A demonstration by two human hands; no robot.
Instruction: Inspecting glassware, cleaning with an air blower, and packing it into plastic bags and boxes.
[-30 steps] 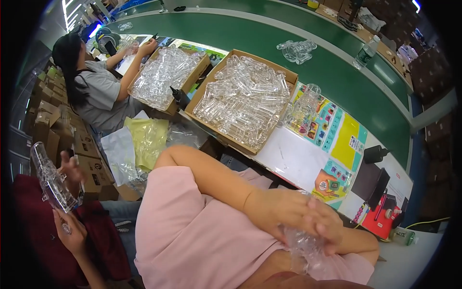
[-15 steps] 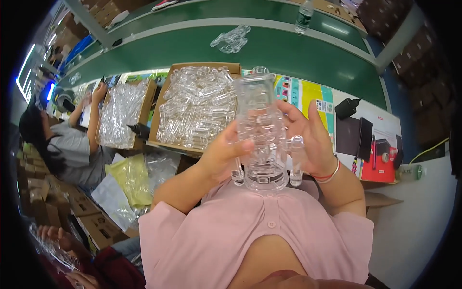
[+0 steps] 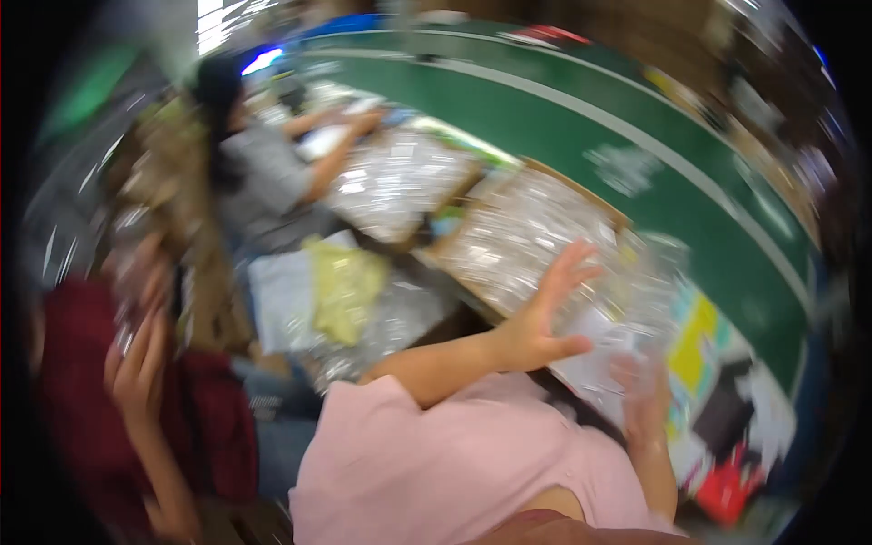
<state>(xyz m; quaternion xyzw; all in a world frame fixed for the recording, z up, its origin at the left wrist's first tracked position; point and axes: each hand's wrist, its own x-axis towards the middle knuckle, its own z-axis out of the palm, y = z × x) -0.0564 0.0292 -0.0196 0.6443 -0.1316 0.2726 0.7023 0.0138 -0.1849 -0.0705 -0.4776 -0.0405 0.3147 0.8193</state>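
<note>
The view is smeared by motion. A clear glass vessel (image 3: pixel 656 272), blurred, rises beside the right corner of a cardboard box of glass pieces. Just left of it, my left hand (image 3: pixel 556 318) is open, its fingers spread and holding nothing. My right hand (image 3: pixel 643 400) is at the vessel's lower part, partly overlapped by the glass. Blur hides whether its fingers grip the vessel or only touch it. Whether the base rests on the table cannot be made out.
The cardboard box (image 3: pixel 627 216) full of clear glass pieces lies on the bench; another filled box (image 3: pixel 400 182) is farther left. Yellow and clear plastic wrapping (image 3: pixel 350 291) lies nearer. One co-worker (image 3: pixel 272 163) sits at the bench; another, in a dark red sleeve (image 3: pixel 77 354), is at left.
My head has turned left, shifting the scene rightward and tilting it. My left hand has let go of the glass vessel and opened.
</note>
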